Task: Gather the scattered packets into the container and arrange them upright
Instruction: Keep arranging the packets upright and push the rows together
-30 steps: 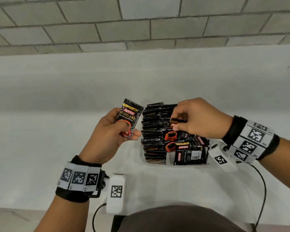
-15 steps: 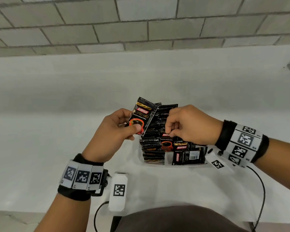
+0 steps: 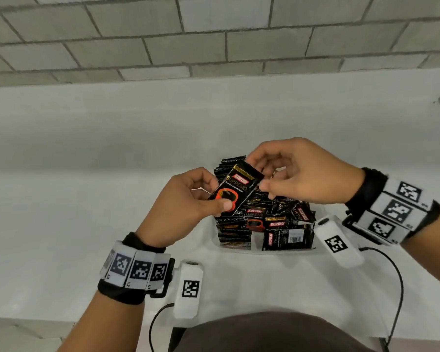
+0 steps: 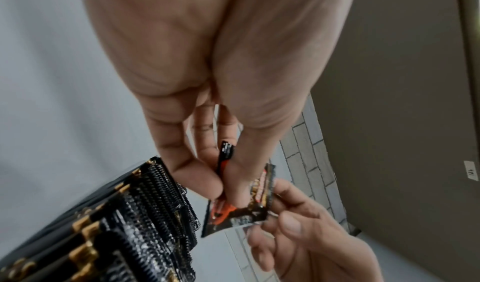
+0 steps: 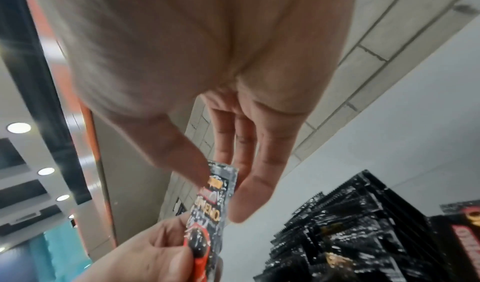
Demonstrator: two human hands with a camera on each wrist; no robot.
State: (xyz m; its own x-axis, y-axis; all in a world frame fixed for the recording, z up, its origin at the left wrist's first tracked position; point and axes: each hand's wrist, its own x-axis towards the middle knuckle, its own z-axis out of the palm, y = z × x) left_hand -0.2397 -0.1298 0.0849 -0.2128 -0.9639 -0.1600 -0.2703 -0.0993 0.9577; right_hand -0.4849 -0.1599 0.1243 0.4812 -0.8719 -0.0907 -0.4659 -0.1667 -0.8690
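A black Kopiko Supremo packet (image 3: pixel 235 190) is held tilted above the container (image 3: pixel 264 251), a shallow white tray. My left hand (image 3: pixel 221 203) pinches the packet's lower end between thumb and fingers. My right hand (image 3: pixel 258 174) pinches the packet's upper end, thumb on one face and fingers behind it. The wrist views show the same packet (image 4: pixel 233 214) (image 5: pixel 210 204) with both grips, the left hand (image 4: pixel 226 187) and the right hand (image 5: pixel 223 183). Several packets stand upright in a row (image 3: pixel 230 224) at the tray's left. Others lie loose (image 3: pixel 287 222) at its right.
The tray sits on a white counter (image 3: pixel 87 199) below a grey brick wall (image 3: pixel 214 47). White tagged camera modules (image 3: pixel 189 288) (image 3: pixel 337 241) with black cables hang by my wrists. The counter's front edge runs close to my body.
My left hand carried the packet rightward over the tray. My right hand left the packets in the tray, rose, and took hold of the packet's upper end.
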